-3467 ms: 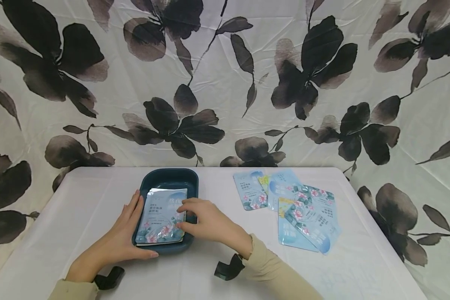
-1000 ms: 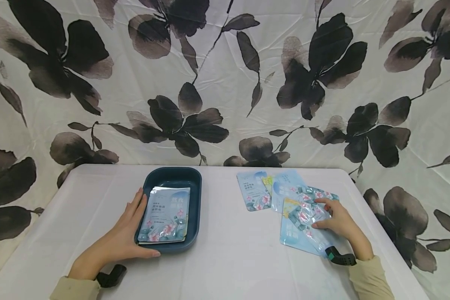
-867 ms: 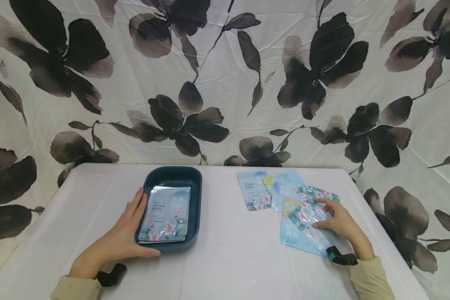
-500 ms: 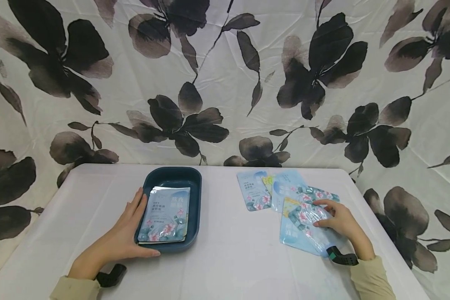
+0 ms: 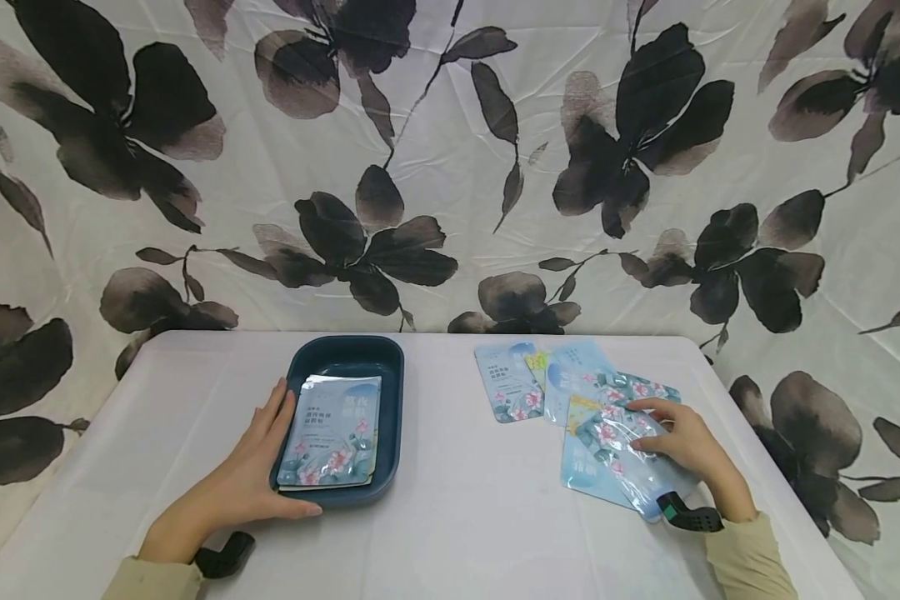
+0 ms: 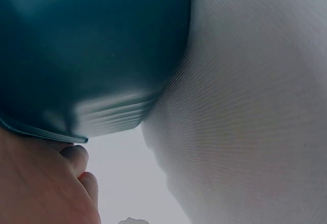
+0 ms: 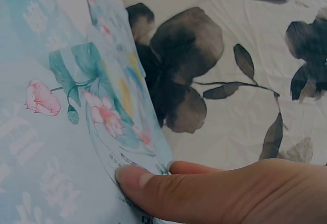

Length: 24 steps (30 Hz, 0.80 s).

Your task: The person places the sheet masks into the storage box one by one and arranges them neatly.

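Note:
My left hand [image 5: 247, 471] rests along the left side of a dark teal plastic tray [image 5: 392, 417], its fingers straight and the thumb spread along the front edge. In the left wrist view the fingers lie against the rim of the tray [image 6: 102, 40]. Inside the tray is a stack of pale blue floral sachets [image 5: 330, 433]. At the right of the table my right hand [image 5: 686, 437] pinches a glossy blue floral sachet [image 5: 637, 475] by its right edge. In the right wrist view the thumb lies on the sachet's [image 7: 56, 147] printed face; the other fingers are mostly hidden behind it.
Beneath and beside the held sachet lie several overlapping ones: a light blue sachet [image 5: 588, 471], another with a yellow patch, and a separate floral sachet [image 5: 508, 383] farther left. The white table [image 5: 465, 517] ends at a flower-print cloth [image 5: 495, 250] hanging behind.
My right hand has gone from the tray's stack to the loose sachets on the right. It has shifted the pinched sachet slightly toward the front. The left hand has stayed at the tray.

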{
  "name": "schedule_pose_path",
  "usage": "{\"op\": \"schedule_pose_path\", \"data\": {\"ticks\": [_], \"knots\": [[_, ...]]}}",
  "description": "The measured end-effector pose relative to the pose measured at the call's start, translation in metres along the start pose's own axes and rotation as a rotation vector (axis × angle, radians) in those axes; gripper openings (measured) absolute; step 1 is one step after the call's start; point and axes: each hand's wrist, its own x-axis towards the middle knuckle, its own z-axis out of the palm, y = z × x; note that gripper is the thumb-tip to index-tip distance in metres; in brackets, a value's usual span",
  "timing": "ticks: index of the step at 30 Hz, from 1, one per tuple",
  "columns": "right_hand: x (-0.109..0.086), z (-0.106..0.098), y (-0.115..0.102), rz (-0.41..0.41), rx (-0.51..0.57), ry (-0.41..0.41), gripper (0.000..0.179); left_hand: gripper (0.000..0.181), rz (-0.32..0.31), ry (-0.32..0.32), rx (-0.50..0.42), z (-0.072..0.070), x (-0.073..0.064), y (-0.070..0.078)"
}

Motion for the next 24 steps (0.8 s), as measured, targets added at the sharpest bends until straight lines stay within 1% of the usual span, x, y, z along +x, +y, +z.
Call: {"op": "schedule_pose_path", "data": {"ticks": [5,9,11,16,18,20,24], "knots": [[0.001,0.003,-0.002,-0.009,0.096,-0.013,0.046,0.15,-0.004,0.0,0.002,0.0,-0.001,-0.001],[0.001,0.005,-0.004,-0.022,0.188,-0.005,0.043,0.15,-0.005,-0.001,0.008,0.0,-0.001,-0.001],[0.001,0.006,-0.005,-0.014,0.222,0.001,0.042,0.15,-0.002,-0.001,0.005,0.0,0.0,-0.001],[0.003,0.011,-0.01,0.051,0.265,0.009,0.038,0.15,0.007,-0.001,0.004,0.0,0.001,-0.001],[0.004,0.014,-0.013,0.078,0.298,0.008,0.037,0.15,0.011,-0.001,0.006,0.001,0.001,-0.001],[0.004,0.017,-0.017,0.087,0.341,-0.002,0.037,0.15,0.015,-0.001,0.004,0.001,0.002,-0.001],[0.005,0.024,-0.023,0.073,0.44,-0.03,0.038,0.15,0.015,0.001,-0.002,0.0,0.001,0.0]]}}
